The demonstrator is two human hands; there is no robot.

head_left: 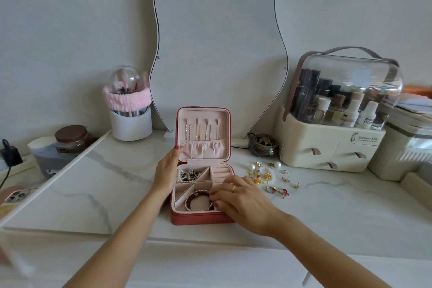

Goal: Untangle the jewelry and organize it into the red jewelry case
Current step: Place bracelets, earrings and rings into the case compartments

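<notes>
The red jewelry case (198, 218) stands open on the marble tabletop, its pink lid upright with several chains hanging inside. A coiled bangle (197, 199) lies in the front compartment and a pearl and dark bead tangle (188, 175) fills the back left one. My left hand (167, 168) rests against the case's left side, its thumb at the lid's edge. My right hand (238, 196) reaches over the case's right half, fingers curled down at the bangle compartment; what they hold is hidden. Loose earrings (268, 176) lie scattered to the right of the case.
A clear-domed cosmetics organizer (334, 145) stands at the back right, a small brass pot (263, 145) beside it. A brush holder with a pink band (129, 112) and a wavy mirror (217, 42) are at the back. A jar (72, 139) and phone (15, 195) sit left.
</notes>
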